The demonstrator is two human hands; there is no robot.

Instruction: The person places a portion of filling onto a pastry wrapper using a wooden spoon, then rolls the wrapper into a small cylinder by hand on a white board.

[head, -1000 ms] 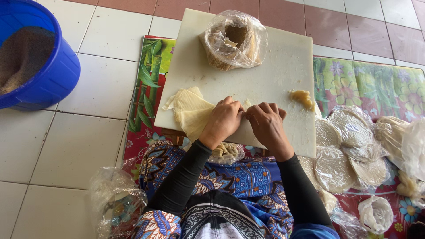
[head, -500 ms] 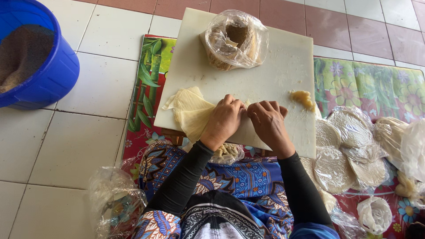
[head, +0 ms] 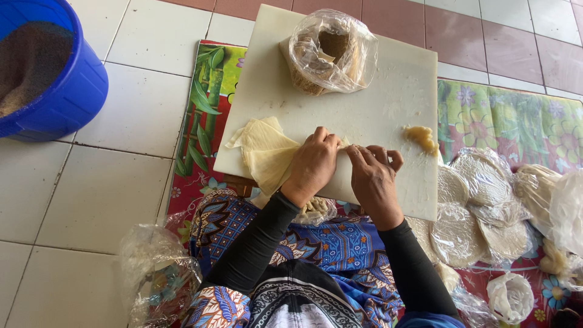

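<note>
My left hand [head: 313, 165] and my right hand [head: 373, 176] press side by side on a thin pale wrapper on the white cutting board [head: 376, 103]. The fingers of both hands curl over the wrapper's rolled edge, which is mostly hidden under them. A stack of pale yellow wrappers [head: 264, 152] lies just left of my left hand, partly under it. A small lump of yellow filling [head: 422, 138] sits on the board to the right of my right hand.
A clear plastic bag with brown contents [head: 328, 51] stands at the board's far edge. A blue bucket [head: 51, 73] is at the far left on the tiles. Flat bagged rounds [head: 480, 200] lie on the patterned mat at right. A crumpled plastic bag [head: 155, 273] lies near my left knee.
Both hands have stayed close together on the wrapper, with only small shifts of the fingers. Nothing else has moved.
</note>
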